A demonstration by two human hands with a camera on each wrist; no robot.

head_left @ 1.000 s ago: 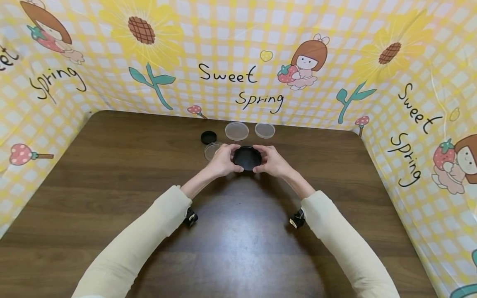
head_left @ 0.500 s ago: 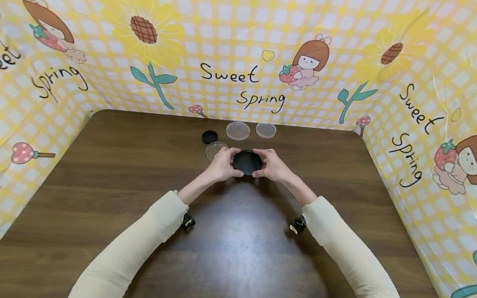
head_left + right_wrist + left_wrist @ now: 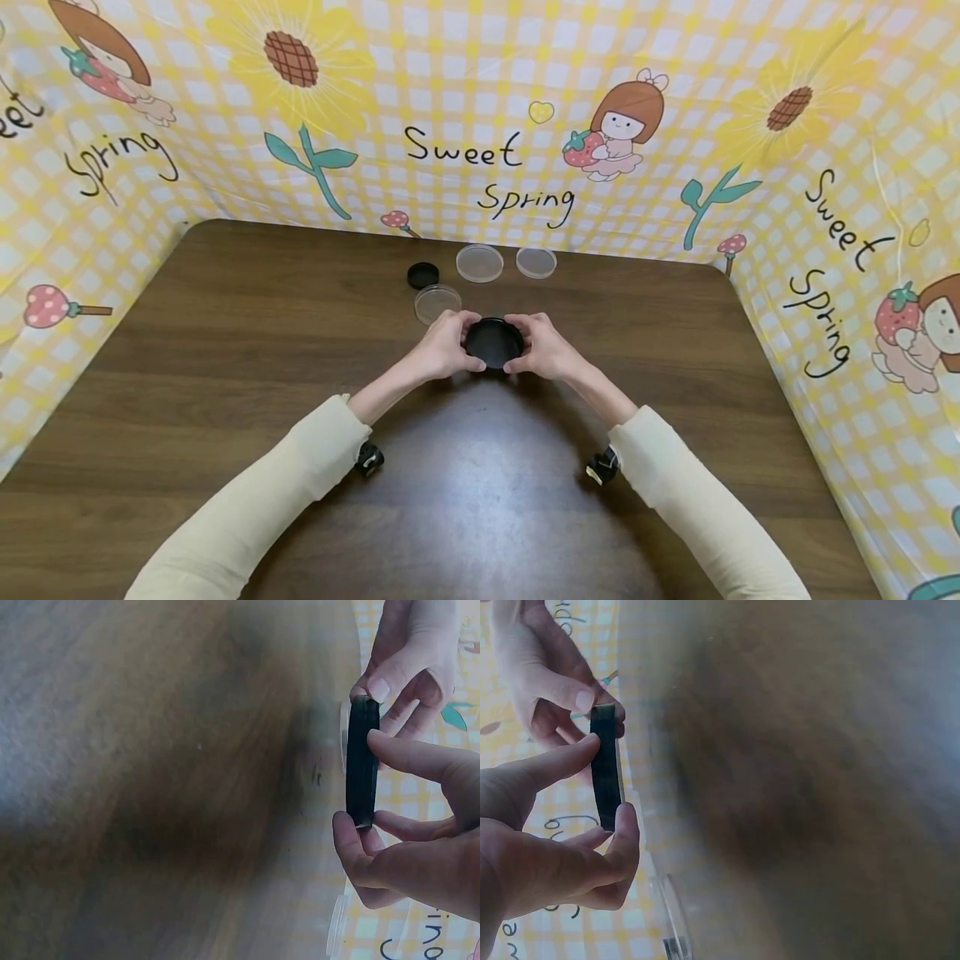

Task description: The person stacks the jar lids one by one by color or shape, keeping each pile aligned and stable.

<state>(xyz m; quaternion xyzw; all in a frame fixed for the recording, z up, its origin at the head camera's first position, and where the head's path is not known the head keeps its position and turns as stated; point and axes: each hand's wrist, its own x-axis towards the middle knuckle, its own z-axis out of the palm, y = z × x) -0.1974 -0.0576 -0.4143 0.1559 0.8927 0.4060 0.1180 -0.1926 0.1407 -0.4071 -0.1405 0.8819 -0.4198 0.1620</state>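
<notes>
Both hands hold a shallow round black dish [image 3: 494, 343] by its opposite sides, its wide face up toward the head camera. My left hand [image 3: 444, 347] pinches its left rim between thumb and fingers. On the other side my right hand [image 3: 551, 347] grips the rim the same way. Edge-on in the left wrist view, the black dish [image 3: 606, 772] appears as a thin band raised over the table. The right wrist view also has the dish [image 3: 362, 765] in profile, with fingertips at both its faces. Just beyond the left hand lies a clear round dish [image 3: 438, 302].
Farther back on the brown wooden table [image 3: 247, 350] lie a smaller black round piece [image 3: 423, 276], a clear dish [image 3: 480, 264] and another clear dish [image 3: 536, 262]. A yellow checked cloth [image 3: 450, 75] rises as a wall behind and along both sides.
Both hands have drawn the black dish back toward the body, away from the clear dishes. The clear dish beyond the left hand shows more fully now. The grip looks the same.
</notes>
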